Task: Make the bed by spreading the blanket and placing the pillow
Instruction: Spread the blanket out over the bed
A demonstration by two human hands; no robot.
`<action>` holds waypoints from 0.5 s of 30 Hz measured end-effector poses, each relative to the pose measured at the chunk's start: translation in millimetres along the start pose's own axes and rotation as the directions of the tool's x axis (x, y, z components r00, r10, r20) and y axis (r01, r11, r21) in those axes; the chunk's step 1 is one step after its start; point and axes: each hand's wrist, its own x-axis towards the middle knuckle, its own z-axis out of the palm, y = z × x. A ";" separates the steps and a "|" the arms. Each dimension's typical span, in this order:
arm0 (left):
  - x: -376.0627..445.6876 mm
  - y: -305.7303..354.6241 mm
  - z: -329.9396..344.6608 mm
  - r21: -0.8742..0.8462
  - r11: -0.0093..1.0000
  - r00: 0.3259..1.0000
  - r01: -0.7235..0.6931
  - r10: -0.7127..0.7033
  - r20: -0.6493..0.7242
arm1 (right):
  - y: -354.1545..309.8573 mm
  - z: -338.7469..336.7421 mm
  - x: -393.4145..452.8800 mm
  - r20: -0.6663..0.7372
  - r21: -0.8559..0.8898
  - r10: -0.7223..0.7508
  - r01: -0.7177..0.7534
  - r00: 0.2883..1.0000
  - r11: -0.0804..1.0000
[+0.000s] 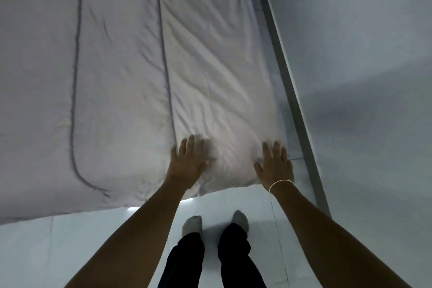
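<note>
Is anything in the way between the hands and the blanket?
No. The left hand and right hand already lie flat, fingers spread, right on the blanket near its front corner. Nothing sits between them.

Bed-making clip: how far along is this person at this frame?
Done: the blanket lies spread across the bed. In hand: left hand and right hand press flat, fingers open, on its wrinkled near corner. Left: no pillow is in view, so placing it remains.

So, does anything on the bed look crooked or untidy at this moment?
Mostly tidy. The blanket lies flat, but wrinkles bunch between the left hand and right hand near its corner. No pillow is in view.
</note>
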 end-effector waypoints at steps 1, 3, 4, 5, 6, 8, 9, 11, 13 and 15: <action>-4.8 -2.1 -16.4 -0.005 1.000 1.000 0.017 -0.017 -0.001 | -4.5 -15.1 -5.7 0.009 -0.005 -0.009 0.009 1.000 1.000; -11.9 -1.4 -52.8 -0.053 0.998 0.999 0.021 -0.023 -0.042 | -14.1 -47.0 -17.1 0.012 0.015 -0.024 0.023 1.000 1.000; -17.0 -0.3 -75.0 -0.102 0.995 0.996 0.020 -0.028 -0.079 | -19.2 -65.1 -24.1 0.003 0.027 -0.028 0.028 1.000 0.999; -22.0 1.3 -94.9 -0.149 0.989 0.992 0.015 -0.034 -0.120 | -24.4 -82.7 -31.3 -0.010 0.040 -0.031 0.031 0.999 0.999; -28.5 2.5 -113.4 -0.168 0.986 0.991 0.014 -0.037 -0.131 | -29.4 -100.2 -39.3 -0.023 0.053 -0.030 0.031 0.999 0.998; -35.5 2.5 -145.0 -0.198 0.980 0.982 0.008 -0.045 -0.181 | -37.8 -131.2 -49.6 -0.061 0.067 -0.037 0.041 0.997 0.997; -39.7 2.4 -162.5 -0.204 0.979 0.977 0.000 -0.044 -0.211 | -41.7 -147.2 -53.5 -0.080 0.071 -0.041 0.047 0.996 0.996; -45.2 2.9 -193.9 -0.202 0.979 0.966 -0.019 -0.034 -0.256 | -48.6 -176.0 -55.9 -0.124 0.095 -0.051 0.063 0.991 0.993; -43.8 5.8 -220.2 -0.204 0.979 0.959 -0.022 -0.037 -0.281 | -54.6 -201.9 -50.1 -0.180 0.121 -0.060 0.082 0.982 0.989; -39.4 11.1 -240.7 -0.218 0.976 0.953 -0.022 -0.046 -0.300 | -58.5 -224.2 -42.4 -0.213 0.142 -0.077 0.109 0.974 0.984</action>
